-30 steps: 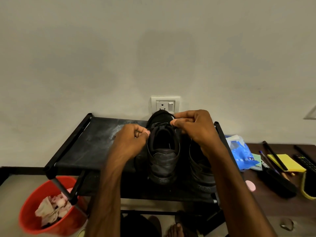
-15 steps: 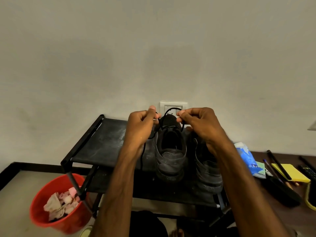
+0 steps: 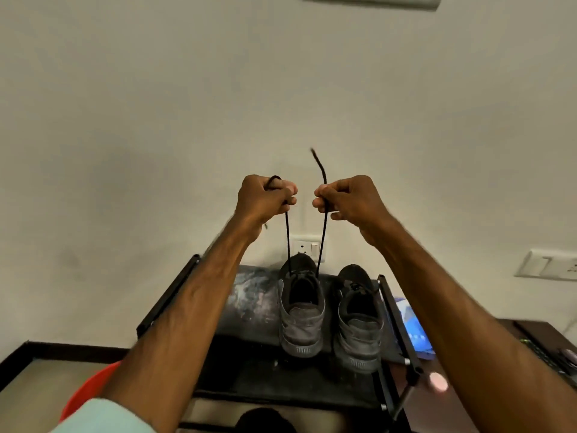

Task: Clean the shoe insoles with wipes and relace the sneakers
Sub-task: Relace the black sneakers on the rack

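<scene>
The thin black shoelace (image 3: 323, 232) runs up in two taut strands from the top eyelets of the left-hand dark grey low-top sneaker (image 3: 301, 320), and both hands hold it high above the shoe, in front of the pale wall. The left hand (image 3: 265, 198) is a closed fist around its strand, with a small loop of lace showing over the knuckles. The right hand (image 3: 346, 196) pinches the other strand between thumb and curled fingers, and the free tip of the lace sticks up above it. The two hands are near each other but apart.

That sneaker stands heel towards the camera on the top shelf of a black metal-framed shoe rack (image 3: 249, 301), whose dusty fabric surface is bare to its left. Its mouth is a dark hollow, and what lies inside cannot be made out. Just beside it, on the right, stands the matching second dark grey sneaker (image 3: 357, 326), with an equally dark opening.

A white wall socket (image 3: 304, 246) sits behind the shoes. A blue plastic packet (image 3: 415, 332) shows partly past the rack's right rail, near a dark wooden table (image 3: 549, 339). A red plastic bucket (image 3: 93, 389) peeks out under the left forearm, its contents hidden.
</scene>
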A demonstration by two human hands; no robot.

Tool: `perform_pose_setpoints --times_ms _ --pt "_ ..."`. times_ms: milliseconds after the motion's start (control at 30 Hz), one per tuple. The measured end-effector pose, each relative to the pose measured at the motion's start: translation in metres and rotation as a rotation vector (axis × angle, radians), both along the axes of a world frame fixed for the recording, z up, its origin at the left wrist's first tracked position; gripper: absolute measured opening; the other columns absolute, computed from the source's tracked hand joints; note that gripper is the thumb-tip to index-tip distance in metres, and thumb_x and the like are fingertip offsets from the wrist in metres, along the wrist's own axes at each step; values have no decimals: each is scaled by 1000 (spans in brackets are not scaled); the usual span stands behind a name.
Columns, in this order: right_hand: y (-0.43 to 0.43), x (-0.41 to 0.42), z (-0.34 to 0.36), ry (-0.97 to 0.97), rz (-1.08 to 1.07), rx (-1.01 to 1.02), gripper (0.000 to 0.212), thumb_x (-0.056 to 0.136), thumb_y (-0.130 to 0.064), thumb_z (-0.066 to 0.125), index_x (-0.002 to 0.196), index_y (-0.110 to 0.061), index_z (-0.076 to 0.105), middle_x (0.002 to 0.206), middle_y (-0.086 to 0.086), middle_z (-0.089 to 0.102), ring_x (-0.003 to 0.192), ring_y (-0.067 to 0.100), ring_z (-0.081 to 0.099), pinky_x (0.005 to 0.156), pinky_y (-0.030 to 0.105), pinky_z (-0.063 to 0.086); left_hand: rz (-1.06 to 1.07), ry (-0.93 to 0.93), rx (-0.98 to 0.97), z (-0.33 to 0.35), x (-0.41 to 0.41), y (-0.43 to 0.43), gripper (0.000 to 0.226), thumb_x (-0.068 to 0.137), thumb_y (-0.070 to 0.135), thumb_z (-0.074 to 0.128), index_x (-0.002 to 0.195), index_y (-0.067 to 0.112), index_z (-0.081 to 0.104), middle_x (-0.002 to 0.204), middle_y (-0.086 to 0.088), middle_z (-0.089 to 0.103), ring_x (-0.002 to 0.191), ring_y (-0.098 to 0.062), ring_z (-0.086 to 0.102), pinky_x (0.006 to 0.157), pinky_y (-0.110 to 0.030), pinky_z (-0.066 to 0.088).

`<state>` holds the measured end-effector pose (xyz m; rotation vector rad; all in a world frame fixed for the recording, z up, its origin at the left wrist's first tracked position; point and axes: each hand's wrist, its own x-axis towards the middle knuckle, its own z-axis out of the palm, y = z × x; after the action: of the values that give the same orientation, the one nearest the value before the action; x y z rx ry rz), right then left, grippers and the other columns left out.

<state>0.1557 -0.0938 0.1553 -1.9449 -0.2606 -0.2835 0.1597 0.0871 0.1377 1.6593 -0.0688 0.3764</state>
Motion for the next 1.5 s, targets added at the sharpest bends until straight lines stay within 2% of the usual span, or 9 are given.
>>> perform_pose_setpoints --times_ms 333,533,667,733,800,933,1167,1367,1500 --pt "6 -24 71 -141 -26 -74 21 98 -18 65 90 -3 77 79 9 78 68 15 72 66 31 60 12 -193 148 85 -17 -10 14 91 1 69 102 6 73 88 -9 77 75 -16 76 72 -28 63" --pt "3 -28 85 -179 -84 -103 15 96 -15 68 90 -5 78 78 7 77 77 21 76 71 37 62 -35 -212 150 107 -19 -15 47 84 2 77 122 9 50 86 -9 78 76 -19 76 74 -33 63" --pt "1 -26 87 -194 -133 -142 15 92 -17 71 83 -9 81 76 8 76 80 30 75 71 43 62 -101 -212 199 111 -18 -16 24 85 9 78 107 3 69 85 -11 78 77 -20 77 77 -35 63" --pt "1 -27 88 -213 -166 -159 15 91 -19 73 83 -9 81 73 8 74 70 31 70 62 40 57 -100 -254 247 112 -19 -18 13 90 13 74 99 5 75 86 -10 78 76 -19 77 75 -33 63" --pt "1 -29 89 -222 -183 -148 13 91 -19 74 86 -9 82 67 3 68 61 21 60 55 31 48 -85 -299 299 113 -19 -20 15 91 18 74 99 6 78 86 -8 78 77 -17 76 72 -30 63" --pt "-1 -31 89 -215 -193 -51 4 85 -15 80 87 -12 82 69 1 70 60 18 61 54 30 49 -69 -340 419 118 -15 -24 20 88 22 78 105 10 80 91 -1 75 83 -10 72 67 -26 62" --pt "-8 -28 90 -241 -162 -45 9 88 -13 75 86 -8 81 76 16 74 64 24 65 61 38 56 -152 -343 422 127 -13 -23 20 83 16 83 102 11 80 92 -2 78 84 -9 74 67 -26 62" --pt "-9 -26 92 -263 -158 -147 19 96 -14 66 86 -4 79 78 11 75 79 29 74 70 45 62 -179 -376 518 130 -10 -23 22 84 16 82 104 9 80 93 -4 78 82 -7 73 62 -21 59" --pt "-10 -26 92 -288 -171 -199 21 97 -20 68 87 -6 80 77 7 75 67 18 68 55 28 50 -165 -395 576 133 -9 -23 22 83 18 83 103 9 80 93 -4 78 81 -12 74 62 -23 60"
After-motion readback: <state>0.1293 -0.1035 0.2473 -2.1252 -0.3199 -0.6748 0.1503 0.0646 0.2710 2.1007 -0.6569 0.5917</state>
